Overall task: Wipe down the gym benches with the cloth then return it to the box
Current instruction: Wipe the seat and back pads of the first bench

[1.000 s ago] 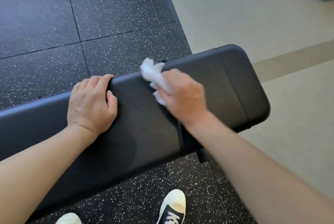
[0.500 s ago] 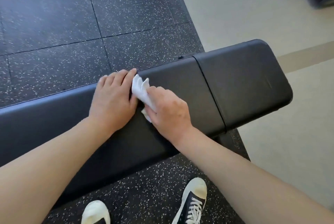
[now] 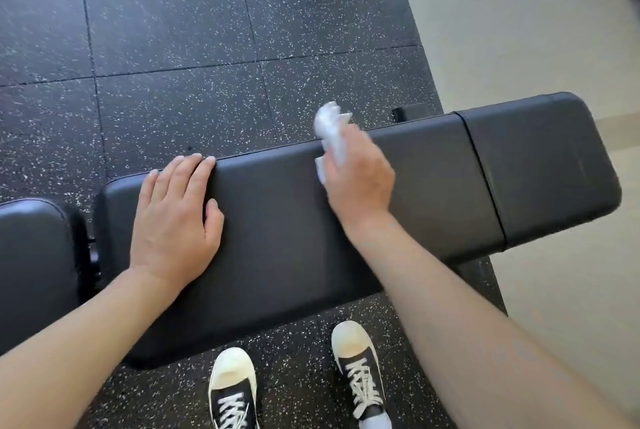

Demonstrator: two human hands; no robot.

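A long black padded gym bench [image 3: 277,220] runs across the view from left to right. My right hand [image 3: 360,179] grips a crumpled white cloth [image 3: 330,132] and holds it against the bench's far edge, right of the middle. My left hand [image 3: 175,217] lies flat on the pad further left, fingers straight and reaching the far edge. A seam splits off the bench's right end section [image 3: 543,168]. No box is in view.
A second black pad [image 3: 31,255] adjoins the bench at the left. Speckled black rubber floor tiles [image 3: 173,30] lie beyond and below the bench, with beige flooring [image 3: 519,12] to the right. My two black-and-white shoes [image 3: 232,390] stand close to the bench's near side.
My right hand has slid the cloth rightward along the far edge, away from my left hand. The view has shifted, showing more of the bench's left end.
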